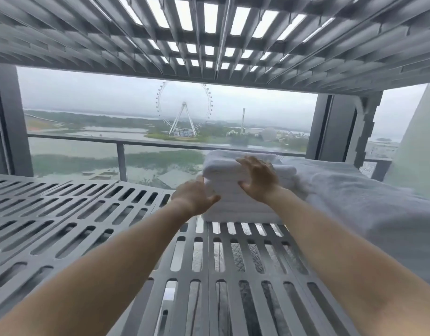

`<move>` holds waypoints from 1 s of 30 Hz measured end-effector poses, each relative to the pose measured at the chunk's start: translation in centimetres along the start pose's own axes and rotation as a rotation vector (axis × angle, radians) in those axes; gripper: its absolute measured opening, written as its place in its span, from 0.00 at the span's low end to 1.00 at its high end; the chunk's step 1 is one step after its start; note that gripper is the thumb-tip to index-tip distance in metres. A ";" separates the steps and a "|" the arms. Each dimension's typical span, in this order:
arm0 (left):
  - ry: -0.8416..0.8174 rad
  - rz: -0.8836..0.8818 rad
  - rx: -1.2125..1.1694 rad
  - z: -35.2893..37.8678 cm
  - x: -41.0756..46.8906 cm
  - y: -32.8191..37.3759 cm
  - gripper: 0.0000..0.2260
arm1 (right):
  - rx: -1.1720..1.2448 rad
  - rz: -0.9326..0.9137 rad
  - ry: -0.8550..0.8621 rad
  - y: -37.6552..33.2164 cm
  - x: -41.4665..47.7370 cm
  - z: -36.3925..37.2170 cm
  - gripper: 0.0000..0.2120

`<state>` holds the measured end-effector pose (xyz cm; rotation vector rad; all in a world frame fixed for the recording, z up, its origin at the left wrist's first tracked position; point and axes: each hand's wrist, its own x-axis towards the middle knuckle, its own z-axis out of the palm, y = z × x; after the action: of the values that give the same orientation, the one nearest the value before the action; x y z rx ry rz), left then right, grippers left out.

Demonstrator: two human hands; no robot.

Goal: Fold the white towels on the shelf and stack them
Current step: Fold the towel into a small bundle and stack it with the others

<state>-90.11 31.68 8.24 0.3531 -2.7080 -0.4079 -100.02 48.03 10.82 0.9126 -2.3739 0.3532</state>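
Observation:
A stack of folded white towels (235,204) stands on the grey slatted shelf (70,214), toward its far right. My left hand (195,197) presses against the stack's left side, thumb lying on the front face. My right hand (258,177) rests on the upper folded towel (223,169), fingers spread over its top and front. A loose, unfolded white towel (359,202) lies spread over the shelf to the right of the stack, reaching the frame's right edge.
Another slatted shelf (209,44) hangs close overhead. Behind the shelf is a window with a balcony rail (121,141). Grey uprights (5,120) stand at the left and at the right (340,127). Bare slats stretch to the left of the stack.

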 end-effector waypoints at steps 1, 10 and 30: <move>0.003 -0.012 -0.031 0.4 0.3 -0.1 0.37 | -0.016 0.002 -0.014 0.5 0.1 0.3 0.30; 0.127 -0.009 -0.295 1.3 2.0 -1.5 0.21 | -0.043 -0.028 0.056 1.1 1.4 0.5 0.16; 0.081 0.382 0.182 0.0 3.1 0.6 0.40 | -0.050 -0.104 0.018 3.5 0.9 2.0 0.26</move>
<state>-92.98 31.30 9.40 -0.1014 -2.6560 -0.0385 -103.75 49.29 9.58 1.0012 -2.2980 0.2593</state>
